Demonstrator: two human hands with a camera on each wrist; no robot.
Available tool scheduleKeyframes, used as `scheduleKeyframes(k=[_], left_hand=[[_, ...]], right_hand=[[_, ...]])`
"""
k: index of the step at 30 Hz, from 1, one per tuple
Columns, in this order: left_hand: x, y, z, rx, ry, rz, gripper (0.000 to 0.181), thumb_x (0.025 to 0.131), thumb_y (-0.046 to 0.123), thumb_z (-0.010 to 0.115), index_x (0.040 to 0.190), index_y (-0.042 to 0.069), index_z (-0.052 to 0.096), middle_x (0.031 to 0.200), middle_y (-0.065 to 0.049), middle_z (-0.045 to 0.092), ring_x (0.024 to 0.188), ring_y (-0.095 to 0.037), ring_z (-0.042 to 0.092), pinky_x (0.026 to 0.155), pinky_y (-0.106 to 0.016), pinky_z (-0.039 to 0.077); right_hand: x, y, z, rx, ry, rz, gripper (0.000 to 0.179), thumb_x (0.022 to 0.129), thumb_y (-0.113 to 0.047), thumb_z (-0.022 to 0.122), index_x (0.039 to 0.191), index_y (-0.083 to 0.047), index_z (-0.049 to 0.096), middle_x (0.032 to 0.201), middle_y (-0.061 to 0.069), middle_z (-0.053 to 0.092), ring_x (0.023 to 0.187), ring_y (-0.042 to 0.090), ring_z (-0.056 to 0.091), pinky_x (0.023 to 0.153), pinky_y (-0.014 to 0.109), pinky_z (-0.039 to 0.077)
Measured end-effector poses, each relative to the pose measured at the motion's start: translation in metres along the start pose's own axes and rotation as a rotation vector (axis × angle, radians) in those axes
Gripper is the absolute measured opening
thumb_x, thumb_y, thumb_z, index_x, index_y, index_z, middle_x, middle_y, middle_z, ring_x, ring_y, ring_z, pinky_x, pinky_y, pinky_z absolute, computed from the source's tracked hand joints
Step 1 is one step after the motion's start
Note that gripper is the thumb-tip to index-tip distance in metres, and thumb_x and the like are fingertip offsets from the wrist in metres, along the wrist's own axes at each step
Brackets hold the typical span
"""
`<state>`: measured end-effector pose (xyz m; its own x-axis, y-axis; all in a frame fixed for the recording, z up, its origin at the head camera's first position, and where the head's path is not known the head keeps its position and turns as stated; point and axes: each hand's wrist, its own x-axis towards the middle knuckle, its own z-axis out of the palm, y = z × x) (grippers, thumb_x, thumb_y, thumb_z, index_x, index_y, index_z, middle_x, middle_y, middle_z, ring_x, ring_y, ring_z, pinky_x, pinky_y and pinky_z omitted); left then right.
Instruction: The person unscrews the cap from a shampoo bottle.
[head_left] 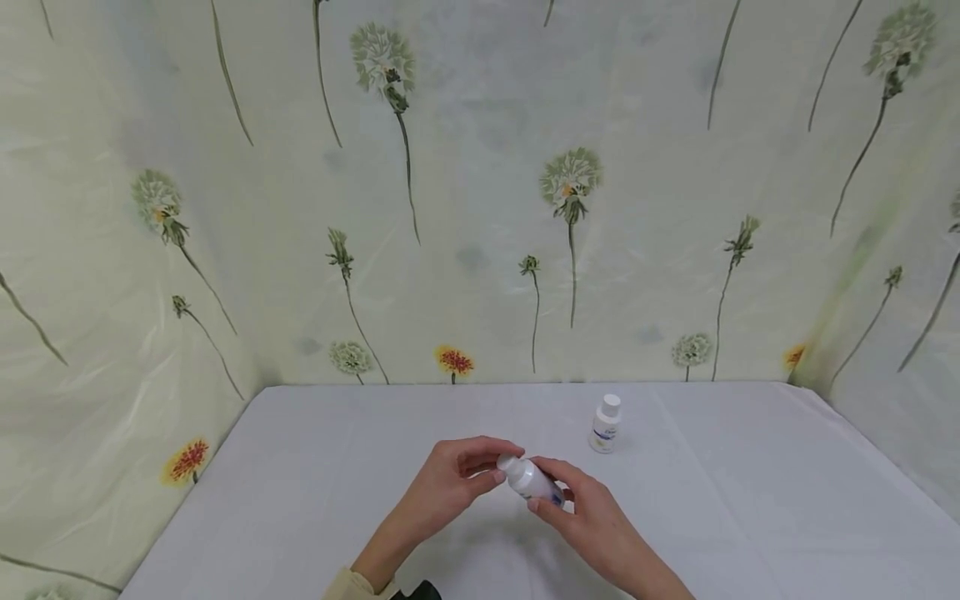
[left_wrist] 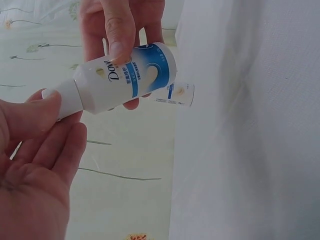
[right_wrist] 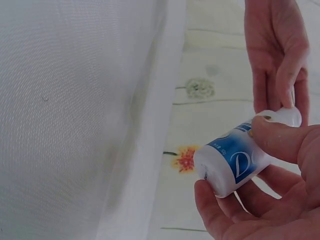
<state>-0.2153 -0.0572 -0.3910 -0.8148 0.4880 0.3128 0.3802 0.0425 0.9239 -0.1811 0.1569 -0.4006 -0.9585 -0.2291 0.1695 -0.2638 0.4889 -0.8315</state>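
A small white Dove bottle point(head_left: 531, 481) with a blue band is held tilted above the table between both hands. My right hand point(head_left: 588, 510) grips its body, the thumb on one side and fingers on the other. At the other end, my left hand point(head_left: 450, 483) pinches the white cap point(left_wrist: 69, 99) between thumb and fingers. The cap sits on the bottle's neck. In the right wrist view the bottle's base point(right_wrist: 212, 172) and blue label face the camera, while part of the body is hidden by the right thumb.
A second white bottle point(head_left: 604, 425) with a cap stands upright on the white-covered table point(head_left: 315, 467), beyond and to the right of my hands. Behind the table hangs a pale curtain point(head_left: 465, 192) printed with dandelions, which also runs along both sides.
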Motion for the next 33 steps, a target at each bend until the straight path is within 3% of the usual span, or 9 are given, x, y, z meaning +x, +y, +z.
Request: scheduleKeyframes(k=[7, 23, 33], left_hand=[[0.0006, 0.0017, -0.0003, -0.039, 0.013, -0.035, 0.028, 0.091, -0.002, 0.067, 0.115, 0.011, 0.072, 0.112, -0.002, 0.070, 0.103, -0.017, 0.067, 0.087, -0.029, 0.054], [-0.0027, 0.0068, -0.0001, -0.013, 0.099, -0.137, 0.023, 0.082, 0.006, 0.079, 0.105, 0.012, 0.074, 0.105, -0.001, 0.071, 0.091, -0.018, 0.071, 0.077, -0.032, 0.057], [-0.0028, 0.0068, -0.0003, 0.022, 0.078, -0.112, 0.027, 0.084, 0.010, 0.078, 0.110, 0.014, 0.071, 0.106, -0.001, 0.069, 0.092, -0.017, 0.069, 0.078, -0.028, 0.056]], right_hand=[[-0.0005, -0.0021, -0.0008, -0.013, 0.018, 0.015, 0.042, 0.087, -0.022, 0.076, 0.126, -0.017, 0.063, 0.121, 0.000, 0.064, 0.106, 0.019, 0.058, 0.090, 0.045, 0.051], [-0.0055, -0.0070, 0.0029, -0.082, 0.091, 0.004, 0.041, 0.083, -0.015, 0.080, 0.121, -0.023, 0.065, 0.114, -0.006, 0.063, 0.102, 0.014, 0.055, 0.087, 0.039, 0.047], [-0.0042, -0.0077, 0.0035, -0.040, 0.079, 0.048, 0.040, 0.082, -0.016, 0.080, 0.119, -0.021, 0.066, 0.112, -0.005, 0.064, 0.100, 0.015, 0.057, 0.080, 0.033, 0.050]])
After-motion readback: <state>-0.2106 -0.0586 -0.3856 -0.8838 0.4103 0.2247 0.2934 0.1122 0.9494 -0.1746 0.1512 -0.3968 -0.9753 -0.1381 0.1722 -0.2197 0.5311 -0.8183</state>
